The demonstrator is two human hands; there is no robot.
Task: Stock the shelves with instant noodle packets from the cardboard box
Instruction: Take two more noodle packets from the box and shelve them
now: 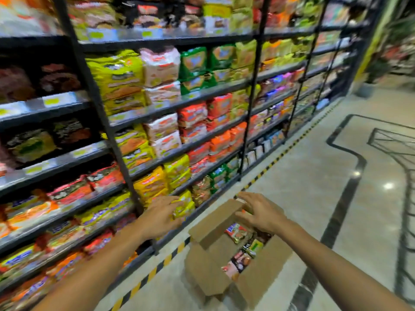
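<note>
Shelving unit [170, 108], black steel, several tiers, filling the left and centre of my view; every tier carries instant noodle multipacks in yellow, white, green, orange and red, faces outward, with price strips along the front edges; the picture is smeared, so I cannot read any label. Floor [336, 198], pale polished stone with dark inlay, edged by a yellow-and-black hazard strip [157, 269] running along the foot of the shelving. Cardboard box [235, 254], standing on the floor just beside that strip, all flaps up and spread; loose noodle packets [239, 233] lie inside, red and dark wrappers uppermost, so the stock is not yet used up. Left hand [161, 217], fingers curled round a yellow noodle packet [183, 206], held at the front of a low tier among other yellow packs; I judge this the placing step. Right hand [260, 212], fingers spread and empty, hovering over the far flap of the box, touching or nearly touching it, I cannot tell which.

To place well, I would slide the yellow packet in square, face forward, on the matching yellow stack, pressing it back until it clears the shelf lip; I would steady the far flap with the free hand, so the next packet lifts out without snagging.
</note>
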